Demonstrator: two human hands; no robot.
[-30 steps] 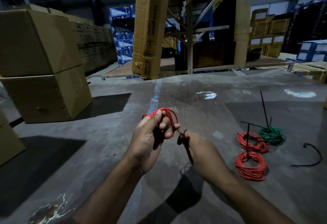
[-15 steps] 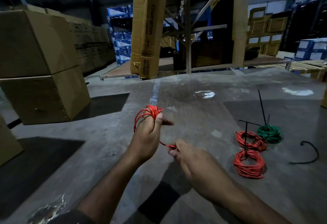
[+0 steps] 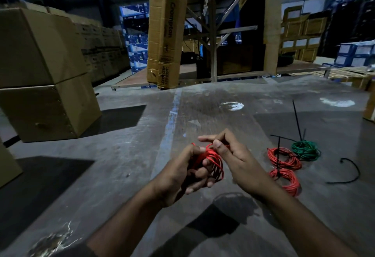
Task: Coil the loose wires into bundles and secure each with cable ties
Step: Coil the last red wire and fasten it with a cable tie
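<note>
Red wire coil (image 3: pixel 212 158) sits in my left hand (image 3: pixel 180 175), thin glossy loops wrapped round the curled fingers, which clamp it from below. Right hand (image 3: pixel 237 155) is up against the coil's top, thumb and forefinger pinching a strand where the loops bunch; other fingers loosely bent. Both hands together, held above the floor (image 3: pixel 121 165), mid-span, slightly right of the faded blue painted stripe (image 3: pixel 172 114). Floor is dull grey concrete, scuffed, with pale shiny patches. Toward its right edge: two finished red bundles (image 3: pixel 284 167), round flat rings touching each other, each cinched by a black cable tie (image 3: pixel 278 155) with the tail sticking up. Green bundle (image 3: pixel 305 150) just behind them, same ring shape, also tied, long stiff tail angled up. Loose black tie (image 3: pixel 350 170) lies further right, curved like a hook, apart from the bundles. Left edge: stacked plain brown cardboard boxes (image 3: pixel 44 78), matte. Far side: tall narrow carton (image 3: pixel 166 31) leaning by steel racking (image 3: pixel 213 33).
</note>
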